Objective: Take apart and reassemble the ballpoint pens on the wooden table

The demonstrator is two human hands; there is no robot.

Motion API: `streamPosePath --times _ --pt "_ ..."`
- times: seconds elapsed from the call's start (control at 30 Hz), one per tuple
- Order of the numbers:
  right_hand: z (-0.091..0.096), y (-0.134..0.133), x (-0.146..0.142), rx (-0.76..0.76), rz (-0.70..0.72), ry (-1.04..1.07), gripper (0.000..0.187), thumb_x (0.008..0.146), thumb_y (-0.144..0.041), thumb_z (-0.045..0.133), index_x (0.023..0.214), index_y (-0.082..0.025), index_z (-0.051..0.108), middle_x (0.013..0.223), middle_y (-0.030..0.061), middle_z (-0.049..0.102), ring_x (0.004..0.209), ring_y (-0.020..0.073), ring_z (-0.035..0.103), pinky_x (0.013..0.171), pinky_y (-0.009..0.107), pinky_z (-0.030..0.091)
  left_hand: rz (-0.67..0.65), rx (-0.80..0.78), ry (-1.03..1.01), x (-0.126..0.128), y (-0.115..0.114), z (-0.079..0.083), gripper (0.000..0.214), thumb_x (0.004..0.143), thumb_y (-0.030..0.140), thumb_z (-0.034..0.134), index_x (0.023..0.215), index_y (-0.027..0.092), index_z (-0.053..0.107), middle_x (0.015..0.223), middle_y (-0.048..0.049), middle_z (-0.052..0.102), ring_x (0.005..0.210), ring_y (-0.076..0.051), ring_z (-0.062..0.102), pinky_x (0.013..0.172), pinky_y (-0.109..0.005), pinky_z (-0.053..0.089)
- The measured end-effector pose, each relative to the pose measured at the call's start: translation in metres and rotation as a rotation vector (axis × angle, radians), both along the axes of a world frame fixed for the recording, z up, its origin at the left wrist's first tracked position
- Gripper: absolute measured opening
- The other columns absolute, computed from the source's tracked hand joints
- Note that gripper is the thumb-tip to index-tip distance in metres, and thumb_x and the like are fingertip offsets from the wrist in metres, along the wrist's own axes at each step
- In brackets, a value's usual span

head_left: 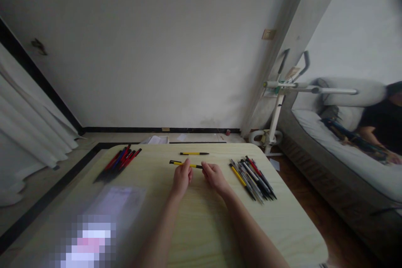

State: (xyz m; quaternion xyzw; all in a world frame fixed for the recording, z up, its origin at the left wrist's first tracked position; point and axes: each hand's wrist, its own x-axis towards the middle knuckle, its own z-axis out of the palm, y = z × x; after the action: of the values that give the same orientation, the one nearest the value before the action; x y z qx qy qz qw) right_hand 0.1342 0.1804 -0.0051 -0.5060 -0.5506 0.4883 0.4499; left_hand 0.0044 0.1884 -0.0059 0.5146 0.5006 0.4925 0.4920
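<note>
Between my two hands a yellow pen (195, 166) with black ends lies level above the table. My left hand (182, 177) is closed on its yellow barrel, left of the middle. With thumb and fingers, my right hand (216, 177) pinches the black right end. Just beyond, a second yellow-and-black pen (192, 153) lies crosswise on the table. To the right of my hands is a loose pile of pens (253, 178), mostly black, white and grey, with a yellow and a red one among them. At the left lies a bunch of red and blue pens (121, 161), partly blurred.
The light wooden table (282, 226) has rounded corners. A pale, blurred item (117, 201) lies at its left side, with a pixelated patch nearer me. Beyond the right edge are a white exercise machine (276, 113) and a grey sofa (314, 155) with a person on it.
</note>
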Motion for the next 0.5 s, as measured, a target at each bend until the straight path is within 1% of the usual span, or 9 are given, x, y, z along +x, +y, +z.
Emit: streamPosePath --times 0.1,0.27,0.37,0.5 --pt "-0.0009 0.0004 -0.0005 0.073 -0.029 -0.067 0.048 0.078 -0.056 0.034 0.049 -0.018 0.034 0.044 -0.0051 0.028 0.04 0.0062 0.023 0.039 0.02 0.017 0.007 -0.01 -0.034 0.0012 0.0006 -0.0035 0.051 0.077 0.053 0.034 0.039 0.019 0.032 0.032 0.0042 0.029 0.031 -0.007 0.03 0.037 -0.021 0.023" --pt "0.0003 -0.0021 -0.0044 0.19 -0.049 -0.177 0.047 0.08 -0.052 0.032 0.05 -0.016 0.04 0.047 -0.0031 0.035 0.047 0.0085 0.032 0.046 0.02 0.025 0.063 -0.041 -0.102 0.0004 0.0022 -0.0076 0.051 0.076 0.054 0.036 0.04 0.019 0.029 0.032 0.0052 0.027 0.029 -0.006 0.028 0.035 -0.021 0.02" --pt "-0.0004 -0.0041 -0.0061 0.232 -0.088 -0.245 0.045 0.08 -0.049 0.033 0.053 -0.016 0.046 0.048 -0.0024 0.04 0.048 0.0094 0.036 0.048 0.021 0.027 0.055 -0.055 -0.146 -0.0002 0.0028 -0.008 0.05 0.075 0.054 0.037 0.041 0.019 0.029 0.032 0.0057 0.027 0.029 -0.006 0.027 0.034 -0.021 0.019" --pt "0.0 -0.0059 -0.0058 0.285 -0.086 -0.334 0.041 0.082 -0.044 0.035 0.057 -0.016 0.051 0.049 -0.0012 0.046 0.048 0.0099 0.039 0.049 0.021 0.028 0.055 -0.104 -0.276 0.0002 0.0036 -0.0067 0.047 0.071 0.053 0.044 0.045 0.02 0.025 0.033 0.0078 0.024 0.028 -0.005 0.025 0.032 -0.02 0.016"
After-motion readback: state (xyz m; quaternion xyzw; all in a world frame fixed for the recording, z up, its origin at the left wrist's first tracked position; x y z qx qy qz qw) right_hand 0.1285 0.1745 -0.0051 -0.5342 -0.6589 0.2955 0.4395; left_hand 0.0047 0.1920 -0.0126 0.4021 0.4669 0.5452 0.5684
